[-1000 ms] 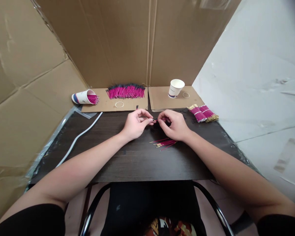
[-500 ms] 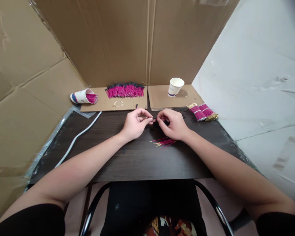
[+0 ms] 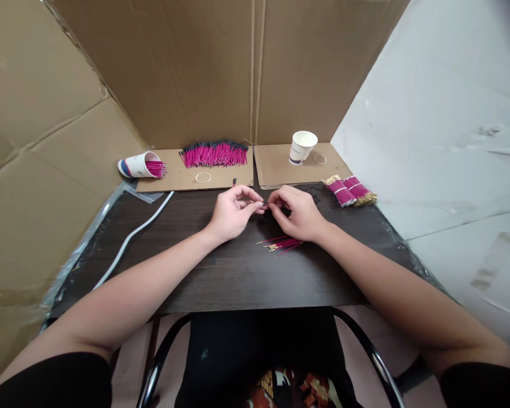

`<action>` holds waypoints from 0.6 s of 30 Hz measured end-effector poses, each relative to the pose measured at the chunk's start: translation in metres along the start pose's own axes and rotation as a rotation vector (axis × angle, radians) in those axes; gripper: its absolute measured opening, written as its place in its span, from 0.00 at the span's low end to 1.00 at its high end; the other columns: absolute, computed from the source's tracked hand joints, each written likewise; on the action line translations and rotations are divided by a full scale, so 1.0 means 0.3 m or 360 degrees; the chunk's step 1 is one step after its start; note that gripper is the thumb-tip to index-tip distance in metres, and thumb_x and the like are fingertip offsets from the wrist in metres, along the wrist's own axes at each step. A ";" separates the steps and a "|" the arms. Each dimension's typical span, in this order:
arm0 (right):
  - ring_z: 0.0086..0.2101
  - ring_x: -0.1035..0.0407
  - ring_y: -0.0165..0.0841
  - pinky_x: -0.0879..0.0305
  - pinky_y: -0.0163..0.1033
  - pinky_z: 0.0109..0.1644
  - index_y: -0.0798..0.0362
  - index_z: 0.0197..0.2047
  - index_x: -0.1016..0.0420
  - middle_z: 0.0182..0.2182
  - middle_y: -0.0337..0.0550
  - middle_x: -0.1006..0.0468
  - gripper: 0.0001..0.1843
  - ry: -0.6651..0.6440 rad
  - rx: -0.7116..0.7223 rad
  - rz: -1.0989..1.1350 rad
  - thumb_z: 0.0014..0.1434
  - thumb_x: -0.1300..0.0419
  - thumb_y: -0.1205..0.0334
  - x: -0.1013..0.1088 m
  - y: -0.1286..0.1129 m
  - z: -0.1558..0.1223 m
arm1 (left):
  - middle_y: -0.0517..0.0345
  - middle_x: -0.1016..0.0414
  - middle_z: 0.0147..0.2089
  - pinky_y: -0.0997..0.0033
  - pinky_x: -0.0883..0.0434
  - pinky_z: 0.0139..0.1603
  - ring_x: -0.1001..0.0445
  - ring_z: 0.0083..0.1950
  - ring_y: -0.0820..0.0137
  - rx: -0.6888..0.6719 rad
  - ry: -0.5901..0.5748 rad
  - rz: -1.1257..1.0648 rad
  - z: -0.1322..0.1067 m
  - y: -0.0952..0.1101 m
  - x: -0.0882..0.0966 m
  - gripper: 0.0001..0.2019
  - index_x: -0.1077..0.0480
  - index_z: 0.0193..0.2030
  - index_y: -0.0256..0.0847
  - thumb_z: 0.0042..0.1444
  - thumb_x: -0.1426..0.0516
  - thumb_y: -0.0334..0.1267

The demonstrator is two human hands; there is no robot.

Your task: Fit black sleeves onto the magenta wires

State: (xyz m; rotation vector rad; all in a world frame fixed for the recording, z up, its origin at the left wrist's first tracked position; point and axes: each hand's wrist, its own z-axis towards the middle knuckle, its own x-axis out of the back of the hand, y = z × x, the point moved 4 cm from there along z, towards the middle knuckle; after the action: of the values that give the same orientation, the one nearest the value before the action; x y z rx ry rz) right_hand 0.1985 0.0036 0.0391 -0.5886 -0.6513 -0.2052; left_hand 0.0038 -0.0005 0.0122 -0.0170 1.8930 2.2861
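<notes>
My left hand point(image 3: 233, 214) and my right hand point(image 3: 300, 212) meet fingertip to fingertip above the middle of the dark table. Both are closed in a pinch around a thin magenta wire point(image 3: 266, 206) with a small dark piece at it. Fingers cover most of this wire. Just behind my left hand, dark wire tips point(image 3: 234, 182) stick up; I cannot tell whether that hand holds them. Below my right hand lies a loose handful of magenta wires with gold ends point(image 3: 283, 244). Small black pieces point(image 3: 315, 196) are scattered beyond that hand.
Many black-tipped magenta wires point(image 3: 215, 154) lie on cardboard at the back, near a rubber band point(image 3: 203, 178). A tipped paper cup point(image 3: 134, 166) holds more. An upright paper cup point(image 3: 301, 148), another band point(image 3: 320, 159) and banded wire bundles point(image 3: 351, 191) are right. A white cable point(image 3: 131, 235) crosses left.
My right hand has shifted slightly left, closer to my left hand. Both hands keep their pinch. The whole view has tilted a little; the things on the table lie as before.
</notes>
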 end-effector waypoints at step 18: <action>0.31 0.33 0.35 0.36 0.42 0.37 0.49 0.40 0.25 0.33 0.42 0.22 0.04 -0.0008 -0.0153 0.0037 0.70 0.39 0.66 0.004 0.007 0.005 | 0.53 0.17 0.43 0.56 0.12 0.55 0.12 0.43 0.65 -0.0042 -0.0019 0.0017 -0.003 0.007 -0.001 0.17 0.26 0.41 0.37 0.57 0.24 0.40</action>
State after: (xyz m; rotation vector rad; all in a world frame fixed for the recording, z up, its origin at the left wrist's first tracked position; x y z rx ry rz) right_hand 0.1994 0.0062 0.0398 -0.6888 -0.6416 -0.2144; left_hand 0.0039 -0.0018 0.0142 0.0032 1.8615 2.3130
